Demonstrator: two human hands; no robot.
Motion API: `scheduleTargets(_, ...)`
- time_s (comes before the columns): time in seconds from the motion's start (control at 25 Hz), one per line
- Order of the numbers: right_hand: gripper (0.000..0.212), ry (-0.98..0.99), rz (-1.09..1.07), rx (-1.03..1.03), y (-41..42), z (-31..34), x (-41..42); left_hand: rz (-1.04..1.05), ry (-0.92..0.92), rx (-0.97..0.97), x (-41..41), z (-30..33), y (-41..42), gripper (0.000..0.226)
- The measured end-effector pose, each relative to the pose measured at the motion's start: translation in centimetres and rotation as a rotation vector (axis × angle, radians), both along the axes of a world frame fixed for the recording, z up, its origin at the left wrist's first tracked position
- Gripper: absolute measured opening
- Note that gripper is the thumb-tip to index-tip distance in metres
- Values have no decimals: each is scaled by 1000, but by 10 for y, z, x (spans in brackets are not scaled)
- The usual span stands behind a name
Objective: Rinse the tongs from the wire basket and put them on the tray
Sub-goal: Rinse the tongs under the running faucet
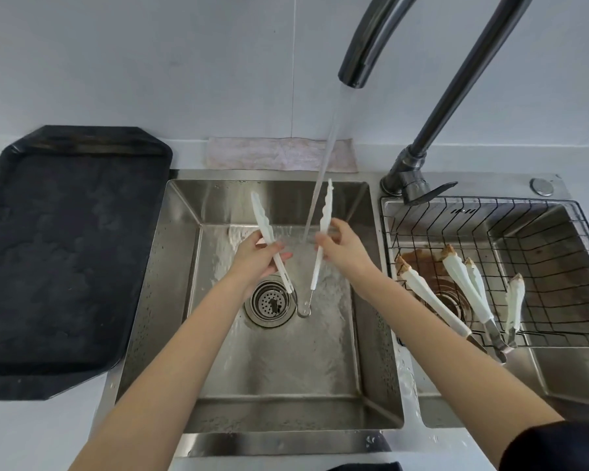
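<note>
Right now the rinsing step is in hand: a pair of white tongs [323, 229] is held spread open over the sink [170, 266], hinge end down near the drain [270, 302], tips pointing up. The left hand [257, 258] has its fingers closed around one arm of the tongs, and the right hand [340, 244] pinches the other arm. Water from the tap [357, 59] falls between the two arms, just beside the right one. More tongs [463, 283] with brown-stained tips lie in the wire basket [558, 266] to the right. The black tray [65, 249] sits on the counter to the left, nothing on it. Next, judging by this, the arms need turning under the stream, then carrying left to the tray
</note>
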State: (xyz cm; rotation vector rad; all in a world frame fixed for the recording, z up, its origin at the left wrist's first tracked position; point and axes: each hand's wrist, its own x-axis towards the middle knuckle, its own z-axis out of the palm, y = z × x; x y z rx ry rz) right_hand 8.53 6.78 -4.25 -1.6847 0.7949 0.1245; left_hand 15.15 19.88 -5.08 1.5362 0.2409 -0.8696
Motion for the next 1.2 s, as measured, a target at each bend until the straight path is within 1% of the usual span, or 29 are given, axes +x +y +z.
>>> scheduleTargets(0.08, 39, 77, 58, 2, 5, -18, -13, -9, 45, 30, -6, -10, 1, 36)
scheduleTargets(0.16, 32, 152, 42, 12, 8, -35, -20, -31, 74, 107, -13, -25, 2, 38)
scheduleTargets(0.32, 35, 299, 4, 70, 10, -69, -29, -65, 143, 194, -25, -50, 2, 36)
scheduleTargets(0.48, 42, 399, -89, 214, 15, -87, -30, -129, 168, 240, -32, -65, 2, 32)
scheduleTargets(0.6, 44, 433, -53, 217, 18, -107, -34, -156, 222, 244, -40, -77, 3, 24)
scheduleTargets(0.68, 46, 431, -37, 241, 19, -118, -37, -149, 257, 237, -43, -83, 3, 25)
scheduleTargets(0.8, 47, 434, -31, 278, 23, -112, -39, -151, 305, 197, -48, -91, 5, 30)
scheduleTargets(1.0, 53, 452, -45, 383, 24, -105, -42, -179, 338, 217, -50, -98, 9, 26)
scheduleTargets(1.08, 53, 442, -14, 370, 24, -106, -43, -189, 343, 221, -51, -98, 11, 27)
scheduleTargets(1.2, 55, 453, 39, 304, 25, -102, -43, -225, 325, 228, -50, -94, 12, 34)
